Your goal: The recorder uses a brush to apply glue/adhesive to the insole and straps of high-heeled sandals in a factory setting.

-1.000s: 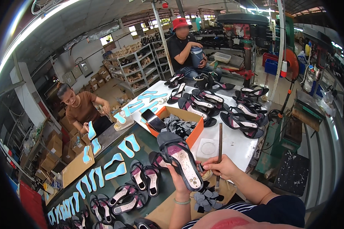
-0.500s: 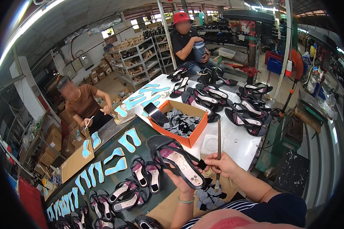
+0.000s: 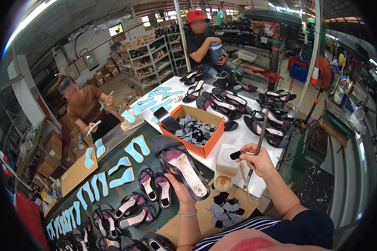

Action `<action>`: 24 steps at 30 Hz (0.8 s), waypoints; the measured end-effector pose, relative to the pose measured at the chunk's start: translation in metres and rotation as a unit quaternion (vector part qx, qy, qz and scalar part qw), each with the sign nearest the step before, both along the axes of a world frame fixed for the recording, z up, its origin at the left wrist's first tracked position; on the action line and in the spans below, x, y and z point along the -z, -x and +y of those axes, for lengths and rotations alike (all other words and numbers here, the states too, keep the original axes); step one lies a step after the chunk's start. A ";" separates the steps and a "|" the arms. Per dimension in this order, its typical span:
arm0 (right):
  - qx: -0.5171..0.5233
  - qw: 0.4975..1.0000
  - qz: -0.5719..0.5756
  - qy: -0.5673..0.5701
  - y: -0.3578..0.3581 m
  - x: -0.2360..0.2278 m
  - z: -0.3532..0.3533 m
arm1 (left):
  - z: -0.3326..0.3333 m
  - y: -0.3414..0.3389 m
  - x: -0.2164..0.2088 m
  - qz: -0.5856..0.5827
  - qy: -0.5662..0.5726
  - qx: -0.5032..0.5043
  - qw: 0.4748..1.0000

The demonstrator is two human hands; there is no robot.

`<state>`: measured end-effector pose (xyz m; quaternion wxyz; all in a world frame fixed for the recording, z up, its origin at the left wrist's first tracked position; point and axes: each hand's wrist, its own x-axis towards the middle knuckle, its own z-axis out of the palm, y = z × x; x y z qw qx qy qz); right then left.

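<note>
Drawn away from the sandal (image 3: 187, 170) since the earlier frame, the right hand (image 3: 255, 161) pinches a black patch (image 3: 235, 156) beside the white block (image 3: 226, 164) and grips a brush (image 3: 262, 138). Well apart, the left hand (image 3: 181, 190) clasps the sandal above the tabletop (image 3: 259, 182), near the amber dish (image 3: 223, 183) and loose patches (image 3: 226, 210) on cardboard (image 3: 203, 216).

The white part of the tabletop (image 3: 238, 138) carries black sandals (image 3: 228, 100), blue insoles (image 3: 171, 93), an orange box (image 3: 215, 140) and a white block (image 3: 227, 163). On the dark green part, more sandals (image 3: 136, 209) and more insoles (image 3: 138, 148) are lying. At the near side there is brown cardboard (image 3: 204, 207), and on it rests a pile of small grey and black pieces (image 3: 227, 210).
</note>
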<state>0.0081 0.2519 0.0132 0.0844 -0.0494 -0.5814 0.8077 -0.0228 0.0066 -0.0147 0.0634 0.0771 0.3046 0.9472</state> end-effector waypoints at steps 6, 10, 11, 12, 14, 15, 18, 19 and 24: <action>-0.099 0.995 -0.017 -0.028 0.001 -0.018 -0.012 | -0.005 0.011 -0.002 -0.015 0.074 -0.023 0.997; -0.186 0.980 -0.009 -0.064 0.004 -0.041 -0.027 | -0.007 0.020 -0.006 0.032 0.076 -0.029 0.996; -0.203 0.977 -0.004 -0.068 0.003 -0.044 -0.031 | -0.006 0.023 -0.005 0.034 0.088 -0.035 0.995; -0.219 0.971 0.014 -0.095 0.008 -0.038 -0.032 | -0.004 0.023 -0.008 0.030 0.093 -0.039 0.994; -0.242 0.960 0.043 -0.136 0.013 -0.044 -0.039 | 0.002 0.025 -0.018 0.006 0.097 -0.069 0.993; -0.257 0.952 0.058 -0.155 0.015 -0.047 -0.043 | -0.003 0.027 -0.010 0.038 0.115 -0.053 0.991; -0.292 0.932 0.047 -0.208 0.023 -0.057 -0.049 | 0.001 0.029 -0.007 0.023 0.113 -0.104 0.988; -0.302 0.926 0.041 -0.225 0.026 -0.062 -0.050 | 0.001 0.029 -0.010 0.022 0.101 -0.084 0.991; -0.316 0.918 0.053 -0.235 0.034 -0.061 -0.059 | 0.006 0.025 -0.021 0.064 0.183 -0.098 0.976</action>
